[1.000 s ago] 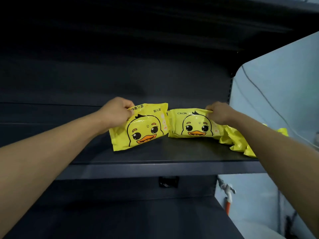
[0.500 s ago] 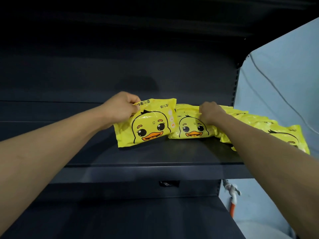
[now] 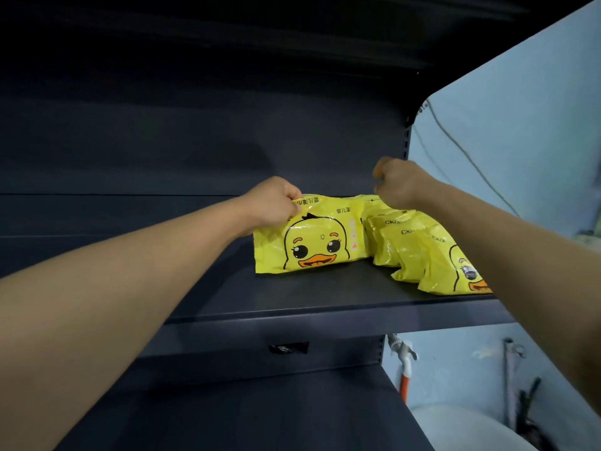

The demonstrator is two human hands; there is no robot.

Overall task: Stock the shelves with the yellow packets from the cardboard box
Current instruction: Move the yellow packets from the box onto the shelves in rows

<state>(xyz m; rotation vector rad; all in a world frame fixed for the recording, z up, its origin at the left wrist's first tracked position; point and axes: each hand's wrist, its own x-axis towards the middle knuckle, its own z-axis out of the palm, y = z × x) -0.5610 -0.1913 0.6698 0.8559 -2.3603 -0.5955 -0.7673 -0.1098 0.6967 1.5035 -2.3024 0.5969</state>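
Observation:
A yellow packet with a duck face stands leaning on the dark shelf. My left hand pinches its top left edge. To its right, a row of several overlapping yellow packets lies on the same shelf, partly hidden by my right forearm. My right hand hovers above that row with fingers curled, apparently holding nothing. The cardboard box is out of view.
The dark back panel rises behind the shelf. A lower shelf sits below. A pale blue wall with a cable borders the unit on the right, with a tap and an orange hose beneath.
My right hand let go of the second packet and lifted up above the row. My left hand moved its packet to the right, up against the row.

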